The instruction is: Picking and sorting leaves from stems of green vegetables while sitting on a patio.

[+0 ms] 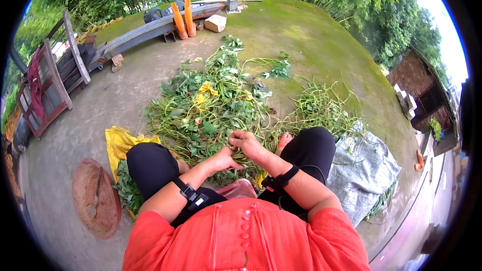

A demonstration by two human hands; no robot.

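Note:
Just in front of my lap, my left hand (222, 160) is closed with its thumb held out toward the right, around green stems that its fingers mostly hide. Close above it, my right hand (245, 144) pinches at the same stems, its fingertips nearly touching the left hand. Both hands hover over the near edge of a large heap of leafy green vines (216, 95) spread on the ground. Yellowed leaves (205, 94) show among the green ones. To the right lies a smaller pile of mostly bare stems (324, 105).
A yellow sack (120, 143) with leaves lies by my left knee, near a round reddish basin (83, 190) with a stick across it. On the right, a grey-white sheet (364, 170) partly covers greens. Orange boots (179, 21) stand by a long beam (135, 34) at the back.

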